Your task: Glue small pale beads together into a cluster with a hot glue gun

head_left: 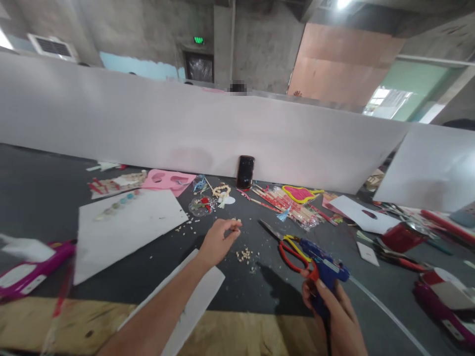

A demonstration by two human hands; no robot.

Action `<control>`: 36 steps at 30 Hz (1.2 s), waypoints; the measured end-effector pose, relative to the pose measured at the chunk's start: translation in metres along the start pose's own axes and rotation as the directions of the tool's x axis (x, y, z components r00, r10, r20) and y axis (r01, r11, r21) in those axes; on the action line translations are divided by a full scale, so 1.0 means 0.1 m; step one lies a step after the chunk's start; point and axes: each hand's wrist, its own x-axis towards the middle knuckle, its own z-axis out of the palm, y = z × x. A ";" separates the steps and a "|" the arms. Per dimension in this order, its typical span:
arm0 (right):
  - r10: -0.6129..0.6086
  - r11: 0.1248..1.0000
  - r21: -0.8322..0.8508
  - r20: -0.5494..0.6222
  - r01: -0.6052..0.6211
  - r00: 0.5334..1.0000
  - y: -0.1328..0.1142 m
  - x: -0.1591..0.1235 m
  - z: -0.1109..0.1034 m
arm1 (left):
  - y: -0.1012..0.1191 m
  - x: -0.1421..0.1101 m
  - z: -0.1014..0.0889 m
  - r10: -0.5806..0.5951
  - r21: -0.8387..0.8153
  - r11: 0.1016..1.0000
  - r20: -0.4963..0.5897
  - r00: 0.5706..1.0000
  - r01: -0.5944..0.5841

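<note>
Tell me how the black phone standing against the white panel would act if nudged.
The phone would probably move as one stiff slab. Propped upright on its short edge against the white panel, it could well slide at the foot or tip over. Its glossy face looks slick, so a loose grip might slip.

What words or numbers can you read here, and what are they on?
There are none I can read.
Green sign above the door: glowing marks, too small and blurred.
Blue glue gun in the right hand: pale label, too blurred.
Purple tool at far left: pale patches, too blurred to tell if they have words.
</note>
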 end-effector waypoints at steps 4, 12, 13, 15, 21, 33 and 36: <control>-0.064 0.931 -0.338 0.225 0.140 0.972 -0.25 0.15 0.04 | -0.01 -0.01 0.03 -0.079 -0.147 0.985 0.085 0.993 0.091; -0.036 0.915 -0.323 0.529 0.240 0.848 -0.78 0.65 0.14 | 0.07 -0.06 0.11 -0.122 -0.290 0.939 0.220 0.968 0.184; -0.034 0.933 -0.278 0.563 0.228 0.826 -0.77 0.68 0.17 | 0.08 -0.06 0.11 -0.139 -0.327 0.920 0.239 0.961 0.215; -0.042 0.959 -0.198 0.609 0.203 0.792 -0.72 0.75 0.23 | 0.10 -0.05 0.12 -0.173 -0.405 0.871 0.273 0.946 0.276; -0.061 0.983 -0.103 0.591 0.150 0.805 -0.38 0.90 0.27 | 0.08 -0.02 0.12 -0.220 -0.615 0.712 0.263 0.939 0.339; -0.071 0.813 -0.402 0.649 0.420 0.757 -0.05 0.81 0.30 | 0.07 0.00 0.11 -0.341 -0.716 0.543 0.289 0.894 0.439; -0.063 0.805 -0.415 0.651 0.424 0.756 -0.02 0.78 0.29 | 0.08 0.00 0.11 -0.337 -0.698 0.562 0.298 0.893 0.445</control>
